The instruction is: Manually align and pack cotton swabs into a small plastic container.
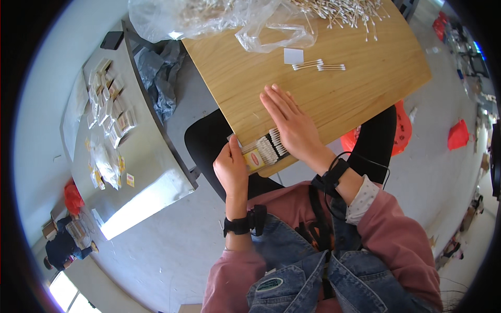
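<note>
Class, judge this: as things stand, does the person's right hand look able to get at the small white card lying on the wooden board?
Probably yes. The right hand lies flat on the wooden board, and the white card sits ahead of its fingertips with bare wood between them; nothing blocks the way.

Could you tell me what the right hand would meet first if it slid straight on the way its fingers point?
Probably bare wooden board at first; the right hand points up and left toward the clear plastic bag.

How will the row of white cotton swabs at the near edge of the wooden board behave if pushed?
The row of white cotton swabs is probably very light and loose: thin round sticks, apt to roll or scatter. The right hand lies flat over them, likely keeping them aligned. They sit by the wooden board edge, so some could drop off.
</note>
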A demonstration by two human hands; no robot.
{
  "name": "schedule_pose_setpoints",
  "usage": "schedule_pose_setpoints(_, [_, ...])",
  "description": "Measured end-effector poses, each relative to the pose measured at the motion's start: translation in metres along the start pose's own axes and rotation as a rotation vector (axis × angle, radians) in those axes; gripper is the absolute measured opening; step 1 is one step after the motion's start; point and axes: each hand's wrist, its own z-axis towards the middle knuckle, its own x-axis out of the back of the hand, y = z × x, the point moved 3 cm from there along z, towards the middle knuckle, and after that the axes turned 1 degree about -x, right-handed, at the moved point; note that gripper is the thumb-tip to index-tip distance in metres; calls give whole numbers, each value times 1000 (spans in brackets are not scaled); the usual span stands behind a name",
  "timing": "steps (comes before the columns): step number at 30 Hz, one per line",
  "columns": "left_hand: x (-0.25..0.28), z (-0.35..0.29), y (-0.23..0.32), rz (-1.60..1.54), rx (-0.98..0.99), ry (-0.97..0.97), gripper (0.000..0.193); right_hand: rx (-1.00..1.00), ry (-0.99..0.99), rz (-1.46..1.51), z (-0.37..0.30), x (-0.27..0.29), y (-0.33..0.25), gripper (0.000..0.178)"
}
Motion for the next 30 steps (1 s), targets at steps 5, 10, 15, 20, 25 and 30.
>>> schedule_pose_setpoints(5, [-5, 0, -2, -180, 44, -12, 44, 2, -11, 64, 0, 0, -5, 62])
schedule_pose_setpoints(10, [-3, 0, 3, -185, 36, -22, 42, 23, -38, 60, 0, -2, -12, 60])
schedule_pose_setpoints(15, [-1, -1, 5, -146, 32, -13, 42, 42, -47, 51, 1, -5, -21, 58])
schedule_pose_setpoints(20, [4, -2, 15, -66, 17, -7, 42, 19, -25, 119, 2, -7, -25, 56])
schedule_pose_setpoints(25, [5, -2, 20, 8, -2, -5, 42, 20, -8, 173, 2, -9, -28, 55])
schedule_pose_setpoints(30, [6, -3, 27, 6, -48, 36, 43, 2, 14, 287, 3, -13, -38, 57])
